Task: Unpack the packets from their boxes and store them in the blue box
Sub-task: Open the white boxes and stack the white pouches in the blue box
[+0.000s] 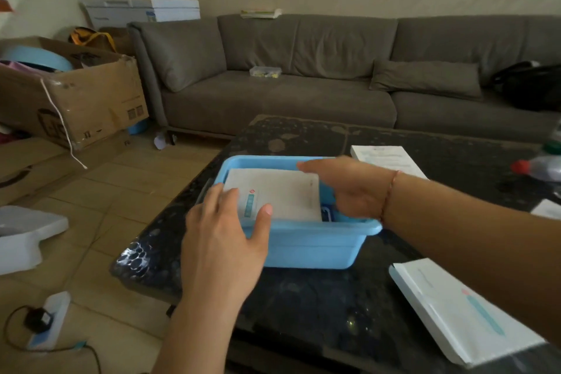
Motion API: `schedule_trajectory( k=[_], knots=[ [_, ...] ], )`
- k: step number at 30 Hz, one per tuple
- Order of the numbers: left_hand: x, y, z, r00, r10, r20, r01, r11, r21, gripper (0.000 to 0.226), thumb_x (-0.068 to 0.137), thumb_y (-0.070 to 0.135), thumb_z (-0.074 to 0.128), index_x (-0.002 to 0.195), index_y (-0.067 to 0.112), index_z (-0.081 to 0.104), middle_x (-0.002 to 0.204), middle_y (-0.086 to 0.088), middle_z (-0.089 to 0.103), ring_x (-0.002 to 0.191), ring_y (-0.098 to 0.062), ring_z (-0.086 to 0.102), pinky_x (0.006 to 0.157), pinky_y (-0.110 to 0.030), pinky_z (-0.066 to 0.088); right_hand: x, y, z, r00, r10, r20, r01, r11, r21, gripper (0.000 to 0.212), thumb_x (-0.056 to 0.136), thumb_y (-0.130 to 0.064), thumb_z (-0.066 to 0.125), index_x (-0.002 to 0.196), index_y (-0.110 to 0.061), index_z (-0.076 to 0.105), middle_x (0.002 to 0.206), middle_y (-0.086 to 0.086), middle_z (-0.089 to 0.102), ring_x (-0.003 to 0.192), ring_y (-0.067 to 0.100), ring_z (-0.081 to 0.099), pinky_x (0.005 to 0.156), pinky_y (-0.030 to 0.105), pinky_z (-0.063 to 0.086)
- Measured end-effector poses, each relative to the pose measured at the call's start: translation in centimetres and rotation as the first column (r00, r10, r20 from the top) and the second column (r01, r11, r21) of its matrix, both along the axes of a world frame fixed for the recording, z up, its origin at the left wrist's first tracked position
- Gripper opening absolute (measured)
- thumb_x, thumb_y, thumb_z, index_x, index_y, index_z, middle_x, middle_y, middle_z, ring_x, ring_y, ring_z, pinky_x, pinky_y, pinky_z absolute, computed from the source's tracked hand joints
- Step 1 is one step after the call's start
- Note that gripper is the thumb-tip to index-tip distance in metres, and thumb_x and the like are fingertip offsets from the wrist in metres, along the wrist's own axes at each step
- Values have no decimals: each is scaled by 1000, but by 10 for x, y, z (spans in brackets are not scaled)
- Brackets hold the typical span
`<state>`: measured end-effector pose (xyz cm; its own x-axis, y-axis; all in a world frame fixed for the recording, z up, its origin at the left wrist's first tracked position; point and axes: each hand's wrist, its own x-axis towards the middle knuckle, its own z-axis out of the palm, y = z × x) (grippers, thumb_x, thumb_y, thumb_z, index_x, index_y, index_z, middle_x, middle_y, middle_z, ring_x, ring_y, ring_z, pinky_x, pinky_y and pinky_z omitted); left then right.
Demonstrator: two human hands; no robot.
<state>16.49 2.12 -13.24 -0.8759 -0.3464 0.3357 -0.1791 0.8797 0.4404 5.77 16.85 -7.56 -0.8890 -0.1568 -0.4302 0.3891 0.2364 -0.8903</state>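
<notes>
Dark speckled desk (303, 297) is seen carrying the blue box (303, 244). A white packet (282, 194) lies flat inside, long axis left-right, flanked by the left hand (224, 234) and right hand (349, 185), both open, fingers straight at its ends.

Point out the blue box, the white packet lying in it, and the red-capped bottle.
blue box (303, 247): head view, on its near outer wall.
white packet (285, 191): head view, on its bare top face.
red-capped bottle (543, 167): head view, on its clear body.
</notes>
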Motion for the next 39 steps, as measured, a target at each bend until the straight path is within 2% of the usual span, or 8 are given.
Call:
schedule_trajectory(
  k=[3,7,11,16,21,25,31,39],
  knots=[
    [5,2,4,994,42,-97,-45,999,-29,67,89,64,33,137,21,50,153,-1,36,136,-27,36,103,-45,42,33,52,19,941,40,-337,-60,997,-49,51,93,-34,63,138,-17,49,144,0,49,135,22,45,112,39,37],
    [17,26,4,837,-157,-524,174,985,-16,43,95,41,48,113,6,66,130,-12,56,121,-29,53,102,-30,38,115,144,-16,612,132,-779,115,960,254,22,89,-40,60,110,-39,65,108,-22,69,102,-1,65,81,20,56],
    [21,60,-8,610,-469,-639,451,868,-207,23,90,16,57,98,0,72,110,-16,64,106,-27,61,98,-36,47,155,202,-97,646,427,-633,210,698,685,56,77,-81,44,130,-63,39,135,-42,42,123,-11,46,96,25,49],
    [16,98,-30,482,-684,-548,677,688,-263,17,87,4,59,93,-1,74,100,-12,68,95,-23,65,83,-34,52,154,220,-141,539,690,-483,200,452,869,66,90,-74,28,131,-31,58,140,-6,55,136,16,44,111,35,30],
    [14,128,-29,602,-674,-429,747,665,4,26,96,32,52,118,24,63,122,10,66,115,-6,61,98,-20,49,165,228,-121,414,578,-704,281,654,702,49,97,-61,39,120,-31,69,133,-10,62,126,13,57,94,37,53],
    [21,152,-2,692,-618,-374,710,489,506,40,89,56,43,121,40,62,128,21,63,126,-1,54,105,-11,38,172,220,-68,522,-19,-853,66,998,18,34,89,-47,52,113,-34,72,114,-11,72,103,8,69,83,20,54],
    [17,164,11,767,-436,-471,557,85,826,35,67,51,69,95,31,76,100,-3,71,102,-19,64,92,-41,44,150,207,-57,513,-340,-788,74,932,-354,41,85,-60,60,117,-36,67,107,-1,75,103,14,70,85,20,54],
    [19,166,13,765,-444,-466,574,141,807,28,68,47,65,89,31,75,90,-2,71,90,-16,66,82,-41,45,150,210,-50,404,-283,-870,150,959,-242,39,94,-56,47,105,-27,70,101,-7,74,92,9,69,77,17,53]
  ],
)
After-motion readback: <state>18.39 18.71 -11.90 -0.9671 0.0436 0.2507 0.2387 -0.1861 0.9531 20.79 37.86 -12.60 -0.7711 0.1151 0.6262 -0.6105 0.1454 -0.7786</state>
